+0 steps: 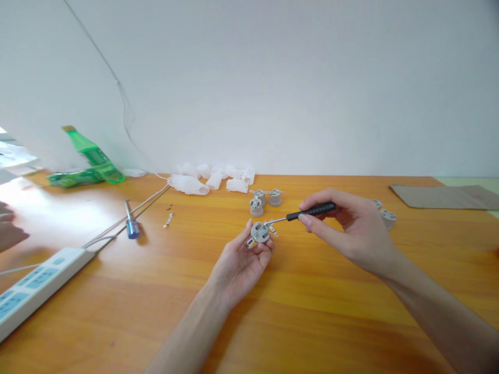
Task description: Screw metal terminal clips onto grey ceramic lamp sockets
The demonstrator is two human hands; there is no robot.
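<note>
My left hand (242, 262) lies palm up above the wooden table (296, 311), its fingertips closed round a small grey round socket part (260, 232) with metal tabs. My right hand (346, 228) pinches a black-handled screwdriver (307, 212), and the metal tip touches the top of the grey part. Both hands are near the table's middle.
More grey socket parts (262, 200) stand behind the hands, others (385, 214) behind my right hand. White foam nets (210, 179) lie by the wall. A blue-handled tool (131, 222), small metal bits (168, 220), a power strip (35, 283), green bottles (91, 161) and brown paper (444, 196) are around. Another person's hand (10, 228) shows at far left.
</note>
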